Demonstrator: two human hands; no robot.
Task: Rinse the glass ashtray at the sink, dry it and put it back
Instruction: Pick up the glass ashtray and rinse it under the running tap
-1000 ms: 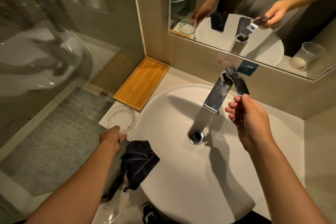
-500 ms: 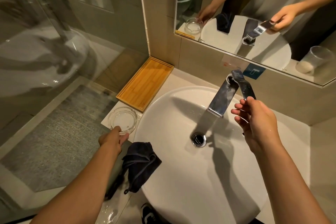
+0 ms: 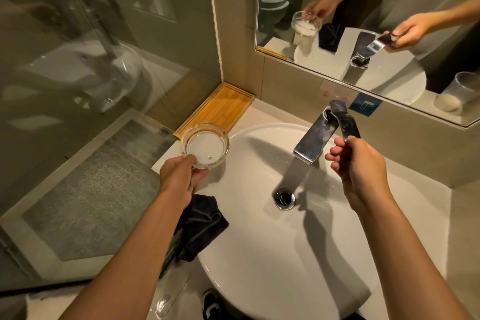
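Observation:
The clear glass ashtray (image 3: 205, 145) is lifted off the counter and tilted towards me, held by its near rim in my left hand (image 3: 179, 176), just left of the white sink basin (image 3: 259, 254). My right hand (image 3: 359, 163) grips the end of the chrome tap lever (image 3: 344, 119) above the tap spout (image 3: 313, 139). Water runs from the spout down to the drain (image 3: 285, 198). A dark cloth (image 3: 201, 226) lies crumpled on the counter at the basin's left edge, below my left wrist.
A bamboo tray (image 3: 220, 109) sits in the back left corner of the counter. A glass shower screen (image 3: 91, 86) stands to the left. The mirror (image 3: 376, 21) above the basin reflects both hands and a glass tumbler. A shoe (image 3: 211, 306) shows below.
My left hand has picked the ashtray up off the counter and raised it beside the basin. My right hand stays on the tap lever, and water now flows.

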